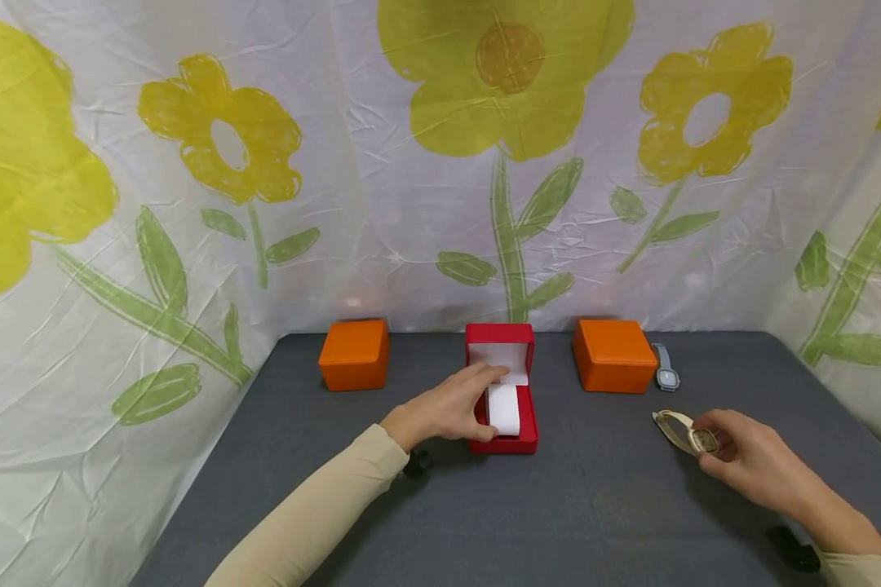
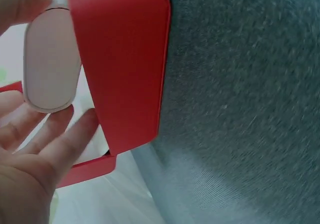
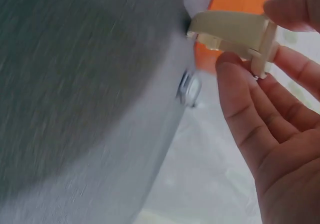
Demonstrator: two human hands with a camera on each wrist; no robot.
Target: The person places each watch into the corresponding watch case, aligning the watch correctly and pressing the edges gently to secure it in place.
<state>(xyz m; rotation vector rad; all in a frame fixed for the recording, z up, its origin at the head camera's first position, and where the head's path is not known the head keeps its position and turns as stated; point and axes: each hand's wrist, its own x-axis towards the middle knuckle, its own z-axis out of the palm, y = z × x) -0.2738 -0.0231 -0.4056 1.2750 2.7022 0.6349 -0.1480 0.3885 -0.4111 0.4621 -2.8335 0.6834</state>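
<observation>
A red watch box [image 1: 515,445] stands with its lid up in the middle of the dark table. Inside it is a white watch cushion [image 1: 503,409]. My left hand [image 1: 448,405] reaches into the box and pinches this cushion; in the left wrist view the thumb is at one end of the cushion [image 2: 52,59] and fingers are at the other. Off to the right, my right hand [image 1: 756,461] holds a wristwatch [image 1: 704,441] with a pale cream-gold band by its case. In the right wrist view the watch's band [image 3: 232,28] curves out from the fingers.
Two closed orange boxes stand at the back, one on the left [image 1: 354,355] and one on the right [image 1: 615,356]. Beside the right one lies a light blue-grey wristwatch [image 1: 666,375]. A flowered curtain [image 1: 382,228] hangs behind the table.
</observation>
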